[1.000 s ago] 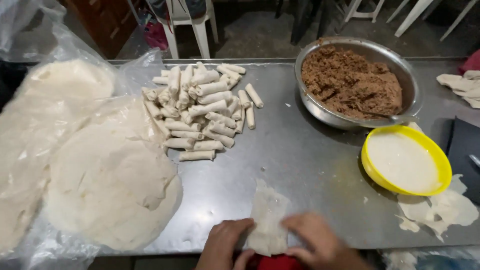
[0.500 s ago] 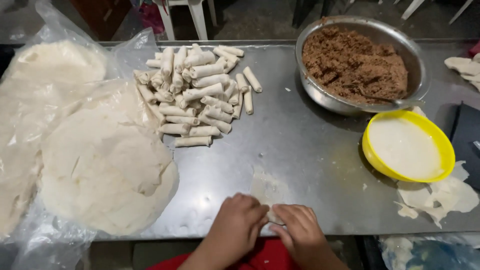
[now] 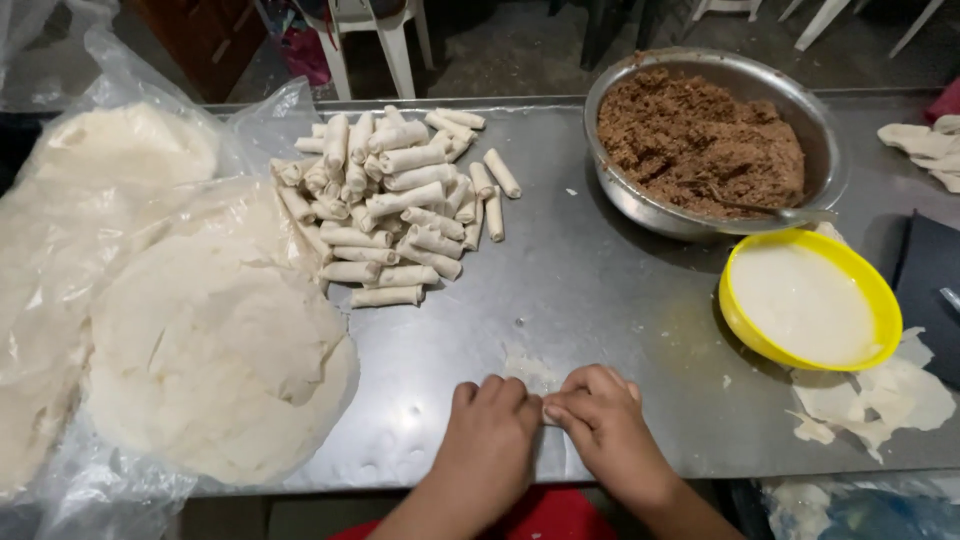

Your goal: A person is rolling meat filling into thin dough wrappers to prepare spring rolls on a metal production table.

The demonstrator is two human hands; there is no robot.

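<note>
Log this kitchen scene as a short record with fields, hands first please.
left hand: pressing on a thin wrapper, fingers curled
right hand: beside the left, fingertips on the same wrapper
surface: steel table
far side: pile of finished rolls
left: stacked round wrappers on plastic
right: metal bowl of brown filling; yellow bowl of white paste

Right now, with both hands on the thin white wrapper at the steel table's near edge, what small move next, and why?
Probably roll it forward: left hand and right hand press the thin white wrapper, whose far flap lies flat and unrolled on the steel table.
</note>
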